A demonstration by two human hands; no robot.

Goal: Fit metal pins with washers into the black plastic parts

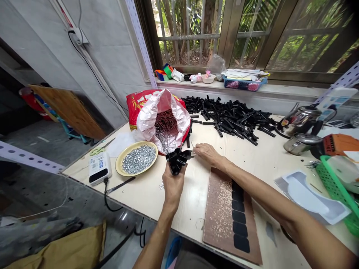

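Observation:
My left hand [173, 186] is closed around a bunch of black plastic pieces [177, 160], held up just in front of the sack's mouth. Thin metal rods stick out of the bunch toward the sack. Beside it, my right hand [207, 154] has its fingers pressed together at the right end of the bunch; a small pale tip shows there, too small to name. The red and white sack [137, 108] lies with its mouth toward me, full of thin brownish rods [167, 123]. Left of my hands is a yellow dish [120, 170] of small shiny metal pieces [139, 159].
A pile of black plastic parts [235, 116] lies at the back. Under my right forearm is a brown board [215, 231] with black squares. A white device [99, 168], scissors [98, 151], kettle [304, 116], metal pot [300, 144] and green basket [333, 190] stand around.

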